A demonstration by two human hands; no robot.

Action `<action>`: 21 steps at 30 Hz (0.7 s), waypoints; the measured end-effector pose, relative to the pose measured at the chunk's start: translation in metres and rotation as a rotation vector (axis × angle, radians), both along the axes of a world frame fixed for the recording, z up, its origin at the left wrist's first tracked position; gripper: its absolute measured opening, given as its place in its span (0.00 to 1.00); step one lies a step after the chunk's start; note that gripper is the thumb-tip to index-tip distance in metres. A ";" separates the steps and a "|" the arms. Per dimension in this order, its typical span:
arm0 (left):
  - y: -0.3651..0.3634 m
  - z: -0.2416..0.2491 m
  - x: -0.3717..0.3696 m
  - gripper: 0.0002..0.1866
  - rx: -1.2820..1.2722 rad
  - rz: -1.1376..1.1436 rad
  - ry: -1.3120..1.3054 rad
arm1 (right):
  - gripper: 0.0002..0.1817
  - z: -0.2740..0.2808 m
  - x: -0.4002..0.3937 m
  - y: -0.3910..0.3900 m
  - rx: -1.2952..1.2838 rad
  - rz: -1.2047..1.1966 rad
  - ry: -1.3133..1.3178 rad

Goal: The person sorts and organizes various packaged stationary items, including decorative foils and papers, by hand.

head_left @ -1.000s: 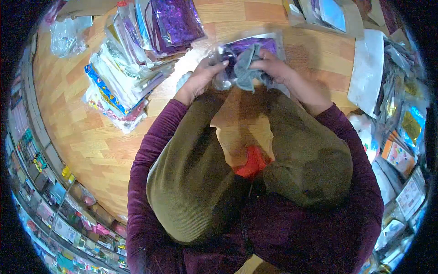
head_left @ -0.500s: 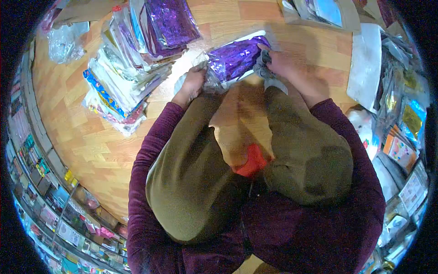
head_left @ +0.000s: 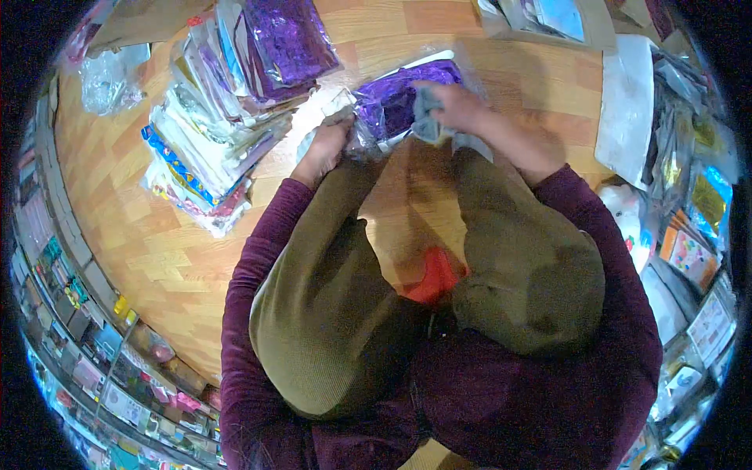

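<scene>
A shiny purple package [head_left: 384, 106] in clear plastic lies on the floor beyond my knees. My left hand [head_left: 329, 146] is closed on the clear plastic at the package's left end. A grey cloth [head_left: 426, 116] is in my right hand [head_left: 457, 108], whose fingers are closed round it over the right part of the package. Left of my left hand is a spread pile of flat plastic-wrapped packages [head_left: 211, 133], and a larger purple package [head_left: 291, 39] lies at its top right.
Crumpled clear plastic [head_left: 113, 78] lies at the upper left. An open cardboard box [head_left: 595, 27] stands at the upper right, near a white sheet [head_left: 627, 110]. Packed shelves [head_left: 98, 337] curve along the left; wrapped goods [head_left: 689, 258] crowd the right.
My right hand has moved left across the purple package with the grey cloth. My left hand has stayed almost in place at the package's left end.
</scene>
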State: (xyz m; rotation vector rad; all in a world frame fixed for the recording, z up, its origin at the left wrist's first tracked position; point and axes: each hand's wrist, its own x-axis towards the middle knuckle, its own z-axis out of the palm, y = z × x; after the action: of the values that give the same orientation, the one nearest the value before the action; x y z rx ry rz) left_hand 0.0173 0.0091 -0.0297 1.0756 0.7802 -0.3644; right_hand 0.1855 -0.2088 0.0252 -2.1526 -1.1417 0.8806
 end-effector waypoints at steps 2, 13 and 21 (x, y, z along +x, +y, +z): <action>-0.005 0.014 0.005 0.16 -0.062 0.044 0.043 | 0.34 0.041 -0.016 0.024 -0.235 0.163 0.113; -0.026 0.102 0.034 0.18 0.269 -0.158 0.358 | 0.36 0.036 -0.054 0.030 -0.193 0.326 0.076; -0.016 0.025 0.004 0.10 0.376 -0.143 -0.158 | 0.26 0.030 -0.062 0.043 0.310 0.261 -0.342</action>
State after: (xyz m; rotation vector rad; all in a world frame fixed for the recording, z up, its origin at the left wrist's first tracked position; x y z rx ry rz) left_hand 0.0215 -0.0070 -0.0042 1.4995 0.6455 -0.2545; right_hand 0.1237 -0.1662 0.0554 -1.9671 -1.6390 0.4059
